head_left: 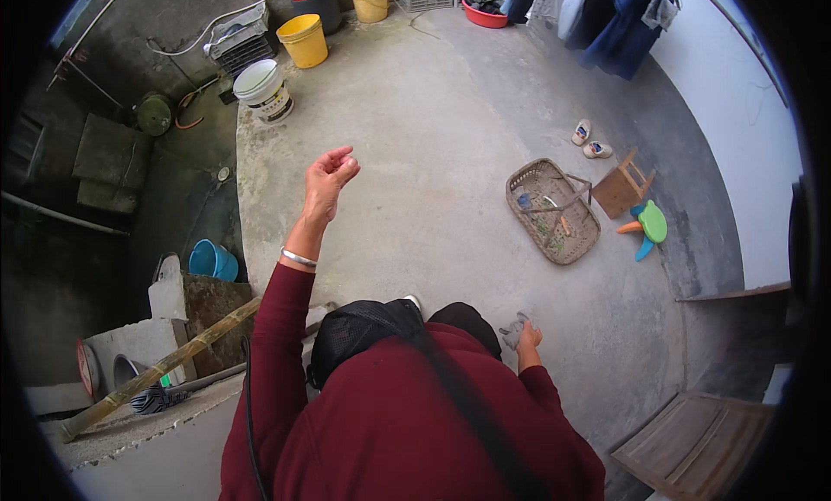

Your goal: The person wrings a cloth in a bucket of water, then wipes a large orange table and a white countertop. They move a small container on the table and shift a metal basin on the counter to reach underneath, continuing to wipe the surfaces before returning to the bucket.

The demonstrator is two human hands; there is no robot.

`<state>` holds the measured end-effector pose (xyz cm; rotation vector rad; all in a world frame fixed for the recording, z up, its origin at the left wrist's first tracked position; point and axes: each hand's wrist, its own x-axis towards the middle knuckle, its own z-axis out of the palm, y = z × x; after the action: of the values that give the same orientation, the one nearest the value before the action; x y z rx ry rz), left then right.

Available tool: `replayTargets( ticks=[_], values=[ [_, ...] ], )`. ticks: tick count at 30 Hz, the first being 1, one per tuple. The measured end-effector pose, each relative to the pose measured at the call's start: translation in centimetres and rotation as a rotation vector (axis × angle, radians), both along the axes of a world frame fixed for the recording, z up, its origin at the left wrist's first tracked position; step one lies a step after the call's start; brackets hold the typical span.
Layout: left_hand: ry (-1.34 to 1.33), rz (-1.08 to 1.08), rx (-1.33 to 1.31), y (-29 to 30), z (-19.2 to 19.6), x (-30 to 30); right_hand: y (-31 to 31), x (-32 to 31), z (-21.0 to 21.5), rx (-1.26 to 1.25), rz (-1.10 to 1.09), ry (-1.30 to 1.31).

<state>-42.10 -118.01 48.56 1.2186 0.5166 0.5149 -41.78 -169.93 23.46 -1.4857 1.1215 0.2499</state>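
Observation:
My left hand [327,185] is raised over the concrete floor, out in front at the left. Its fingers are loosely bent, with a small gap at the tips, and I see nothing in them. A silver bangle [299,258] circles that wrist. Low at my right side, my right hand [529,336] is closed around a crumpled grey cloth [512,331]. Beyond that hand, on the right, a woven basket [567,255] with a top handle stands on the floor. Small tools and green bits lie in it.
Right of the basket are a wooden stool [616,193], a green-topped small stool [653,222] and slippers [596,149]. Buckets, one yellow [303,42] and one white [264,92], stand far left. A bamboo pole [169,362] leans across a ledge near left. Clothes [623,33] hang far right.

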Motion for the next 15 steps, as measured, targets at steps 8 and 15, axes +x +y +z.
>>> replayTargets(
  ticks=[8, 15],
  values=[
    [-0.009, 0.163, -0.122, 16.9, -2.8, 10.1, 12.6, 14.8, -7.9, -0.405, 0.508, -0.02],
    [-0.003, 0.426, -0.047, 34.2, -4.0, 16.9, 32.4, 37.0, -12.5, -0.485, 0.854, -0.201]
  ],
)
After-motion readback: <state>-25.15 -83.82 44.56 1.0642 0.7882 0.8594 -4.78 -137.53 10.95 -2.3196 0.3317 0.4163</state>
